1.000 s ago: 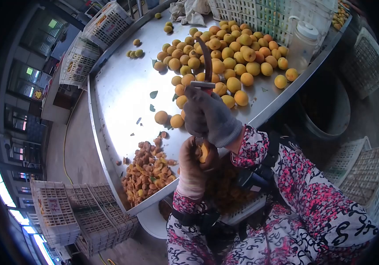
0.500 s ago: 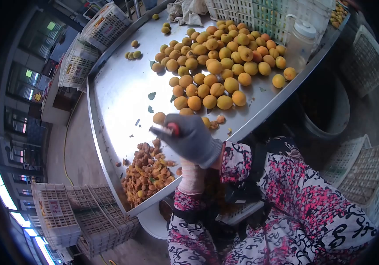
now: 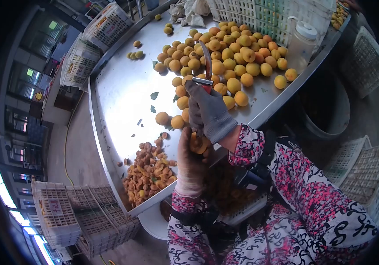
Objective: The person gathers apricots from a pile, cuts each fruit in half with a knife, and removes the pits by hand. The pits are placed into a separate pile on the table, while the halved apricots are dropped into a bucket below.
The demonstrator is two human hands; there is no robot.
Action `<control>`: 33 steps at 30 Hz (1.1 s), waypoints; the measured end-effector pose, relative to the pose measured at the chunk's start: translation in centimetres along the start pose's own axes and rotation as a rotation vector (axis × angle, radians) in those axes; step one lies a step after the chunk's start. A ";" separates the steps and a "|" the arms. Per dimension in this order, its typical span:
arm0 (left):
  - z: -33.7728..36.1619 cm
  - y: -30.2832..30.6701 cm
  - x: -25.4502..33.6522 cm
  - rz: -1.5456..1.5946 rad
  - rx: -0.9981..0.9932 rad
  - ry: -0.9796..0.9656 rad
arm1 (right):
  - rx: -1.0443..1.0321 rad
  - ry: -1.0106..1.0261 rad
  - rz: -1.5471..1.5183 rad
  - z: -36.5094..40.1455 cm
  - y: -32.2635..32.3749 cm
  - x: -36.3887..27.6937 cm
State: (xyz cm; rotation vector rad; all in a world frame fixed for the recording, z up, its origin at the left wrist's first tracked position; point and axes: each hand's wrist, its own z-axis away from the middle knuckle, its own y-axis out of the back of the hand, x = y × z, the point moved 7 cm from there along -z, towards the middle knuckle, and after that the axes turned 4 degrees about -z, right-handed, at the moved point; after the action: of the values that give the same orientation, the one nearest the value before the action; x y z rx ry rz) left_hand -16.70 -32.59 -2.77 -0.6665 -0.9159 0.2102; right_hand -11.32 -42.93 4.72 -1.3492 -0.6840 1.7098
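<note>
The curved knife (image 3: 208,66) is gripped by its red handle in the right hand (image 3: 210,111), its slender blade pointed away from the body, tip bent leftward; the orange fruit (image 3: 198,144), its flesh exposed, is held in the left hand (image 3: 190,162), just below the right

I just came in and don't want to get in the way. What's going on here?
Someone at a shiny metal table has a curved knife with a red handle in their grey-gloved right hand, blade pointing away. Their stained-gloved left hand holds a cut orange fruit close below it. Round yellow-orange fruits are heaped further back, and a pile of small brown-orange pieces sits at the near left corner.
</note>
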 end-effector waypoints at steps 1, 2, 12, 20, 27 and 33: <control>-0.8 0.6 -0.6 0.091 -0.248 -0.001 | -0.002 -0.003 0.002 0.3 -0.3 0.0; -0.7 0.1 -0.7 0.181 -0.497 -0.003 | 0.012 0.043 0.097 0.6 -0.4 -0.2; -0.9 -1.1 0.7 0.065 0.321 -0.250 | -0.625 0.956 1.224 6.9 -5.4 3.0; -0.1 1.0 2.6 0.051 0.319 -0.410 | -0.336 0.614 0.878 4.1 -3.0 -2.0; 5.1 -3.5 7.2 -0.841 0.394 -0.960 | -0.291 -0.359 0.593 2.5 2.1 5.4; 4.9 -3.5 6.5 -0.975 0.344 -1.008 | -0.473 -0.361 0.288 2.7 2.1 8.0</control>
State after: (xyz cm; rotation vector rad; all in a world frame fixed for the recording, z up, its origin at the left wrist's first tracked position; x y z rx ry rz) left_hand -16.95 -30.29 5.78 0.3225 -2.0036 -0.2057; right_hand -15.09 -36.89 -0.36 -1.5241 -1.2059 2.1421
